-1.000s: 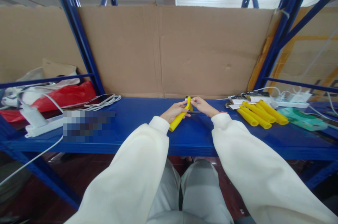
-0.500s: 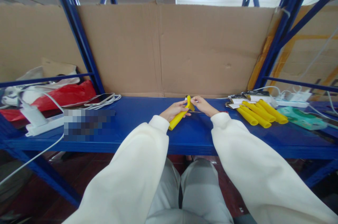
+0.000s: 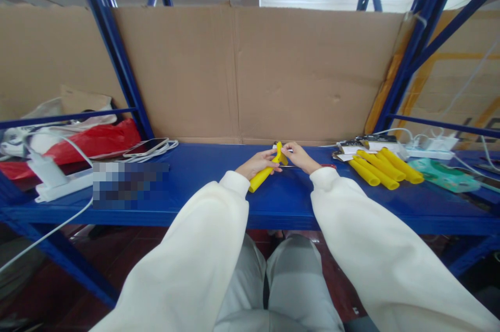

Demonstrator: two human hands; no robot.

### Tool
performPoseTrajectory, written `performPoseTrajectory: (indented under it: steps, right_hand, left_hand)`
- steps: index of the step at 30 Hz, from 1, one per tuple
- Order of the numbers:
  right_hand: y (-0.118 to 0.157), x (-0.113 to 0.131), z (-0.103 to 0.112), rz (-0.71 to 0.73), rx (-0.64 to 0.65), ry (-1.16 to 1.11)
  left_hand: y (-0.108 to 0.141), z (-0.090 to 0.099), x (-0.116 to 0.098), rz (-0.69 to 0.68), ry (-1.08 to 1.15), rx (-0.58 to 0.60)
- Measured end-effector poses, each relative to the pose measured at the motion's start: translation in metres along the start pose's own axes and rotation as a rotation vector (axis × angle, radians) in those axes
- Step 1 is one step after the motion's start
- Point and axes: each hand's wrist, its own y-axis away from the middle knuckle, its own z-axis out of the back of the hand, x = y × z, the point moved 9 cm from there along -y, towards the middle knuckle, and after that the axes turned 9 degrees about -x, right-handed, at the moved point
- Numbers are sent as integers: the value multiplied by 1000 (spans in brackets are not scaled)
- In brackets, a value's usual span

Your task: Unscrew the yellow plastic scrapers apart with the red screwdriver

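My left hand (image 3: 261,163) is wrapped round a yellow roll (image 3: 259,181), which slants across the blue tabletop with its near end toward me. At its far end a yellow flap (image 3: 284,158) stands bent away from the roll. My right hand (image 3: 298,156) is closed at this flap, thumb and fingertips pinched together; exactly what lies between the fingertips is partly hidden. Beneath the hands, a thin metal shaft shows on the table, and a small red object (image 3: 328,166) peeks out by my right wrist.
Several more yellow rolls (image 3: 385,166) lie at the right beside white-and-black packaging (image 3: 353,146) and a green plastic pack (image 3: 447,175). Power strips (image 3: 64,186) with cables sit at both sides. A phone (image 3: 146,147) and a red bag (image 3: 97,139) are on the left. Cardboard (image 3: 281,76) walls the back.
Hardly anything differs. My right hand has shifted very slightly at the flap, while my left hand keeps its hold on the yellow roll. The view has moved a touch.
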Motion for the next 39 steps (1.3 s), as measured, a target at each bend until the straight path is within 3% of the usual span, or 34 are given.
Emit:
performPoseTrajectory:
  steps: [6, 13, 20, 34, 39]
  right_hand:
    - [3, -4, 4, -119, -51, -118]
    - [7, 0, 2, -186, 33, -154]
    - [8, -2, 1, -218, 36, -180]
    - [9, -6, -3, -151, 39, -64]
    - [4, -1, 6, -100, -17, 29]
  left_hand:
    - [6, -2, -9, -28, 38, -7]
    - [6, -5, -15, -79, 46, 23]
    - [5, -6, -15, -101, 19, 39]
    - [5, -3, -12, -56, 54, 13]
    - [2, 6, -14, -71, 58, -83]
